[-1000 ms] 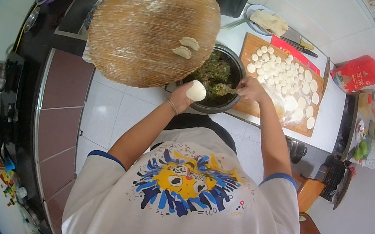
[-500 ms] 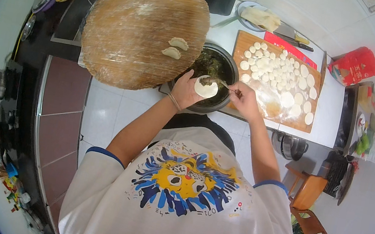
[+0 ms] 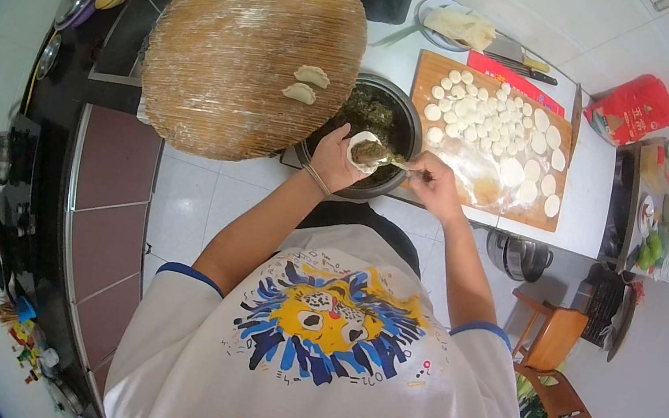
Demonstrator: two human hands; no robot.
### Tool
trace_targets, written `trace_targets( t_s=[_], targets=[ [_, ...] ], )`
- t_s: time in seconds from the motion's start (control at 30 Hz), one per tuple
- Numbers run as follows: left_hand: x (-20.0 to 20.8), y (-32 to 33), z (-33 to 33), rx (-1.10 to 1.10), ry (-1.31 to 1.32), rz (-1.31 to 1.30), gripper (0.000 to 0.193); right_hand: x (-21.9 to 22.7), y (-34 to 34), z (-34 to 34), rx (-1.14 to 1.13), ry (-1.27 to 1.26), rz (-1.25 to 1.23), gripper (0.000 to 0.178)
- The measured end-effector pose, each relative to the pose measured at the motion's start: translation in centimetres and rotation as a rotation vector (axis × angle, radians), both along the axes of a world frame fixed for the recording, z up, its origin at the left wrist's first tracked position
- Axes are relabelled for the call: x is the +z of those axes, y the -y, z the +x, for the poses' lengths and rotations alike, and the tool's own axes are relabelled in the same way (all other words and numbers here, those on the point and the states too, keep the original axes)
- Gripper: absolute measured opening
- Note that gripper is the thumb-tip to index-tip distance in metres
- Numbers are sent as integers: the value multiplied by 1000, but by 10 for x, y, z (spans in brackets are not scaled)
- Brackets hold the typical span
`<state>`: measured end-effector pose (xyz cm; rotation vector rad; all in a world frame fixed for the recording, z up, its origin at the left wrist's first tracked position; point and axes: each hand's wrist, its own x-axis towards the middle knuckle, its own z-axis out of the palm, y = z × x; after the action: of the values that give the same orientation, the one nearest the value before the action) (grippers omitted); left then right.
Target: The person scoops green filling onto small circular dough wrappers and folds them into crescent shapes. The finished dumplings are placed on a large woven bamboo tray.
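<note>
A dumpling wrapper (image 3: 352, 159) rests in my left hand (image 3: 335, 161), cupped by the fingers and palm over the near edge of a dark pot (image 3: 414, 125). Greenish-brown filling (image 3: 368, 151) lies on the wrapper. My right hand (image 3: 435, 184) grips the handle of a spoon (image 3: 396, 162), whose loaded end touches the filling. Inside the pot is more dark green filling (image 3: 367, 111). To the left, two folded dumplings (image 3: 306, 84) sit on a large round slatted tray (image 3: 248, 41).
A wooden board (image 3: 479, 201) on the right holds dough pieces, flattened wrappers and flour. Behind it are a knife (image 3: 529, 70) and a plate (image 3: 430, 11) with pale dough-like food. A red bag (image 3: 636, 110) stands at the right corner, a sink (image 3: 129, 29) at the left.
The spoon has brought filling onto the wrapper, covering more of it. The wrapper now curves up more in my left hand. My right hand has shifted slightly.
</note>
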<state>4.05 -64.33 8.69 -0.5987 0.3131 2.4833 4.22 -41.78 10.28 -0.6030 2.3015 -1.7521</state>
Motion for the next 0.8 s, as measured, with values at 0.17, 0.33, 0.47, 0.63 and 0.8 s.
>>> trace_targets(
  t_s=[0.17, 0.33, 0.47, 0.63, 0.8],
  targets=[
    [4, 4, 0, 46, -40, -93, 41, -8, -10, -1, -91, 121, -145, 18],
    [0, 11, -3, 8, -50, -108, 44, 1, -11, -10, -160, 68, -141, 16],
    [6, 14, -3, -56, -65, -49, 46, 30, 2, -9, -72, -98, 22, 19],
    [5, 17, -2, -112, -142, 63, 53, 40, 14, -9, -2, -271, 163, 19],
    [18, 16, 1, -133, -125, -3, 59, 43, 15, -9, 75, -272, 283, 18]
  ],
)
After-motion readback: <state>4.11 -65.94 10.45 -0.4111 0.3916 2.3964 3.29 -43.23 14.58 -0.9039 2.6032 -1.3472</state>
